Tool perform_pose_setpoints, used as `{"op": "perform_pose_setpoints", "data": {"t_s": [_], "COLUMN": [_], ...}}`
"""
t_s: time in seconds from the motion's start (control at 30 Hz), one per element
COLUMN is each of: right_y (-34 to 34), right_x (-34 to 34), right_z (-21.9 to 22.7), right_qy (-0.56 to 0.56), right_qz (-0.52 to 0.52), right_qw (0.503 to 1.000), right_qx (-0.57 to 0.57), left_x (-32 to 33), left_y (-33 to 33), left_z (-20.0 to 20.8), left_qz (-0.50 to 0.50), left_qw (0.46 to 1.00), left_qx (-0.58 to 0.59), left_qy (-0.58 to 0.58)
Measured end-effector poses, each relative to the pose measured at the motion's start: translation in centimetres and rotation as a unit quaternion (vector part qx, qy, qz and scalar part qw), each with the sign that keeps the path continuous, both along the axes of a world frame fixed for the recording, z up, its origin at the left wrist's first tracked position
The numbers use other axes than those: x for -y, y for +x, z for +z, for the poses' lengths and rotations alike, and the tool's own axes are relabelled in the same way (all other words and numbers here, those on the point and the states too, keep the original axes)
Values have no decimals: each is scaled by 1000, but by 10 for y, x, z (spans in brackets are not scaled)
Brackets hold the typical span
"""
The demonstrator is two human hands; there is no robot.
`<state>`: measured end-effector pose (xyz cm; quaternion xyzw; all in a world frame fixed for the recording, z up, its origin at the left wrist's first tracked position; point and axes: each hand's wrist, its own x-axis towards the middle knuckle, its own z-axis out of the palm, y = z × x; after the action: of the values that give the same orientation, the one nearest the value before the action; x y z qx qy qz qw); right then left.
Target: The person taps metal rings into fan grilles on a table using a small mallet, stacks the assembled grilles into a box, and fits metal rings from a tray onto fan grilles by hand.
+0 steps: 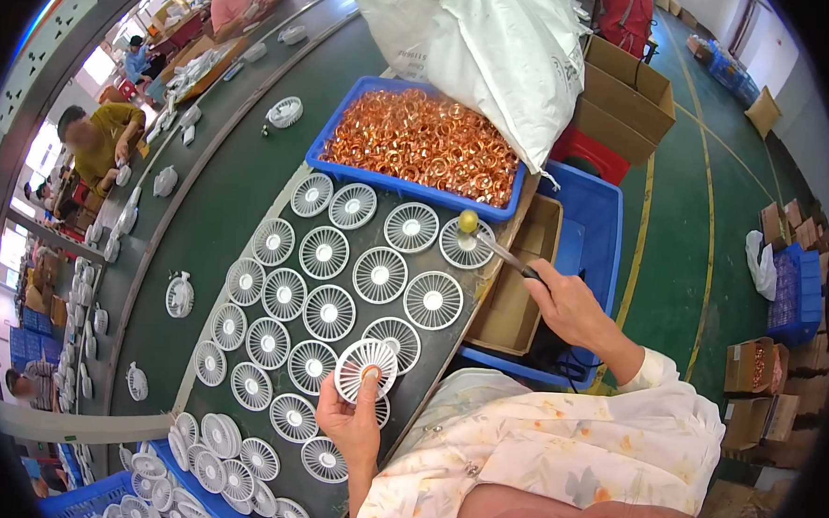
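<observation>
My left hand (352, 422) grips a white round fan grille (366, 360) above the bench, thumb pressed at its centre, where a bit of orange-copper colour shows. In my right hand (569, 307) is the dark handle of a small mallet (504, 251) with a metal shaft and a round yellow head. That head hangs over, or rests on, another fan grille (459, 249) at the bench's far right; contact cannot be made out. Several more grilles (328, 313) lie in rows on the dark bench top (229, 392). Beyond them, a blue tray (416, 192) is heaped with shiny copper-coloured rings (421, 137).
A white sack (482, 47) overlaps the tray's far side. Right of the bench stands a blue bin (593, 212) with a cardboard tray (521, 311). Piled grilles (226, 465) are at the near left. Along the left, a green conveyor (222, 169) carries white parts; co-workers sit beyond.
</observation>
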<state>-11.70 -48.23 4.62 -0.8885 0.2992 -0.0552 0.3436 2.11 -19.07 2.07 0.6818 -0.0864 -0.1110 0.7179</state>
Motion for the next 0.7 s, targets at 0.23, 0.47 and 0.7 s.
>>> {"op": "perform_pose_setpoints", "data": {"t_s": [0.23,0.47,0.7], "right_y": [-15,-55,-27], "right_x": [14,0,-46], "right_z": [-9,25,8], "right_qy": [-31,-81,67], "right_qz": [16,-33,9], "right_qw": [997,984,985], "right_qx": [-66,-157,158], "left_x": [5,6,5], "left_y": [2,0,-1], "left_z": [1,0,-1], "left_qz": [-12,-40,-26], "left_qw": [1000,999,999], "left_qx": [1,13,27], "left_qy": [-3,-9,-12]}}
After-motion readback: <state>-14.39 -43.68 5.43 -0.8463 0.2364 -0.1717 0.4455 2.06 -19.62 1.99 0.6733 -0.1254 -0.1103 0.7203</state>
